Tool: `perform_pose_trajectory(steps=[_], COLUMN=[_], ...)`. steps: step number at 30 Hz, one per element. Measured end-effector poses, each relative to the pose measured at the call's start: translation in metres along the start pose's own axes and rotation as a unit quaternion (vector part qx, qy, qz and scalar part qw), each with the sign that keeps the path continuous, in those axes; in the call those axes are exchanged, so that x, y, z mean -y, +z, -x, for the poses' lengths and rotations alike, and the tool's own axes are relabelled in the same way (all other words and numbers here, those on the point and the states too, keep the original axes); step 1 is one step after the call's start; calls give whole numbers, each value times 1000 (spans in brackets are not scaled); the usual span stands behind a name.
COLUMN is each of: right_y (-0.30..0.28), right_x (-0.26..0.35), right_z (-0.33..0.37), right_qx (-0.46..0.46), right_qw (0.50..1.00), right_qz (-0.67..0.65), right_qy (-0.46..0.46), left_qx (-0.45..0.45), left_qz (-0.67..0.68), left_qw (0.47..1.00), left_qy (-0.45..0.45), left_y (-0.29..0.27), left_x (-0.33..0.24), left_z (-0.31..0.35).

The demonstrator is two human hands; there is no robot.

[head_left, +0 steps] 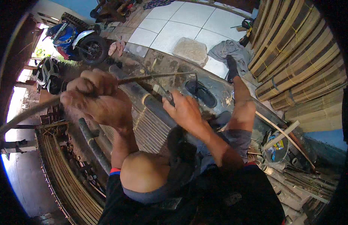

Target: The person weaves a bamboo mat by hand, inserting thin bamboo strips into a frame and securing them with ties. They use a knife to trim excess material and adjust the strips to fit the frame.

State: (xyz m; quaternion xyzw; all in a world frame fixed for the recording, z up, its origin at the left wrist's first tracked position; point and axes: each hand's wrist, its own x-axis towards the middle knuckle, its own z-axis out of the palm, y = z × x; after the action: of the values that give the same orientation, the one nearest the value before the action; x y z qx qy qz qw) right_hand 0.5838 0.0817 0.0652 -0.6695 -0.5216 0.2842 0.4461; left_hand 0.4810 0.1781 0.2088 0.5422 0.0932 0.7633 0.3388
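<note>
My left hand (99, 98) is closed in a fist around a long, thin brown strip (31, 109) that looks like bamboo or rattan. The strip runs from the far left edge, through the fist, and out to the right above the floor. In my right hand (186, 113) is a tool with a narrow dark blade (159, 84), which looks like a knife. Its blade slants up and left, crossing the strip in this view; whether they touch I cannot tell. The handle is mostly hidden by my curled fingers. Between my arms lies a slatted bamboo mat (151, 129).
A black sandal (201, 93) and a stone block (191, 51) lie ahead, beside grey cloth (230, 52). Rolled slat blinds (301, 71) stand at right, above a bucket (276, 150). Long poles (71, 176) are stacked at left; a blue motorcycle (74, 41) stands farther off.
</note>
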Motion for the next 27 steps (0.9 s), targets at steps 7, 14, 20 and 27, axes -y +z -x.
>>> perform_pose_trajectory(steps=[7, 14, 20, 27], right_y=[-7, -13, -14, -11], right_x=[-4, 79, 94, 83], right_z=[0, 26, 44, 43], right_qx=[43, 30, 28, 37], right_qw=[997, 986, 983, 990], right_qz=[-61, -111, -103, -61], right_qy=[4, -124, -151, -119], left_qx=[10, 50, 95, 17], left_qz=[-31, 27, 50, -48], left_qw=[999, 998, 994, 999], left_qy=[2, -9, 8, 18], left_y=[1, 6, -8, -5], left_x=[-27, -58, -72, -65], left_z=[-16, -23, -28, -29])
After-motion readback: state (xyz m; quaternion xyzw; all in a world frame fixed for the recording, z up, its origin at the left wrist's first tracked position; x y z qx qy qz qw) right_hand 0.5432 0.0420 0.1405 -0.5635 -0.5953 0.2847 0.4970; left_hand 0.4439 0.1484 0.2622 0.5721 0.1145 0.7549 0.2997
